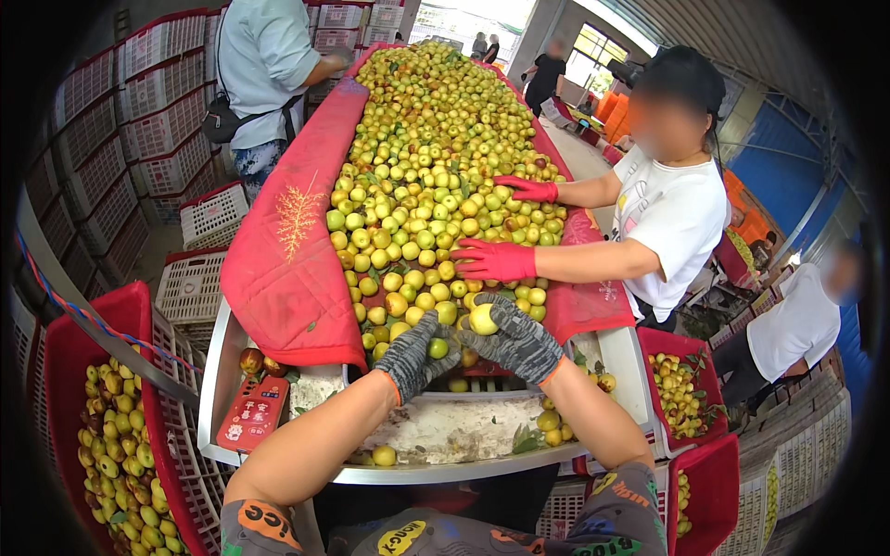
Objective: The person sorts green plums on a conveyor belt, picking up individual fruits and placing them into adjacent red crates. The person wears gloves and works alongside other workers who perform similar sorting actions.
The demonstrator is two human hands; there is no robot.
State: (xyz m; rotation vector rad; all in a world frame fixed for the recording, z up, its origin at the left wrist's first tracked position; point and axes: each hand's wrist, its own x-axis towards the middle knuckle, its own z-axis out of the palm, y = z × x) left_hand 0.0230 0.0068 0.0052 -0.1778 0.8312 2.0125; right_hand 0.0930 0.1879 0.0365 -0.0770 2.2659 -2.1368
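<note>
A long sorting table holds a deep spread of green-yellow jujubes (pixel 431 167), some with brown patches. At its near end, both my hands wear grey knit gloves with orange cuffs. My left hand (pixel 416 354) has its fingers curled around a green jujube (pixel 437 348), palm turned partly up. In my right hand (pixel 520 339), a larger yellow jujube (pixel 483 319) is held between thumb and fingers. The two hands are close together, above the slotted end of the table. Red quilted cloth (pixel 292 278) drapes over the table's left side.
A metal-rimmed tray (pixel 417 434) with stray jujubes lies beneath my forearms; a red phone-like case (pixel 254 415) sits at its left. Red-lined crates of jujubes flank me, left (pixel 115 445) and right (pixel 678 396). A co-worker's red gloves (pixel 497 259) touch the fruit. Stacked crates (pixel 163 111) stand left.
</note>
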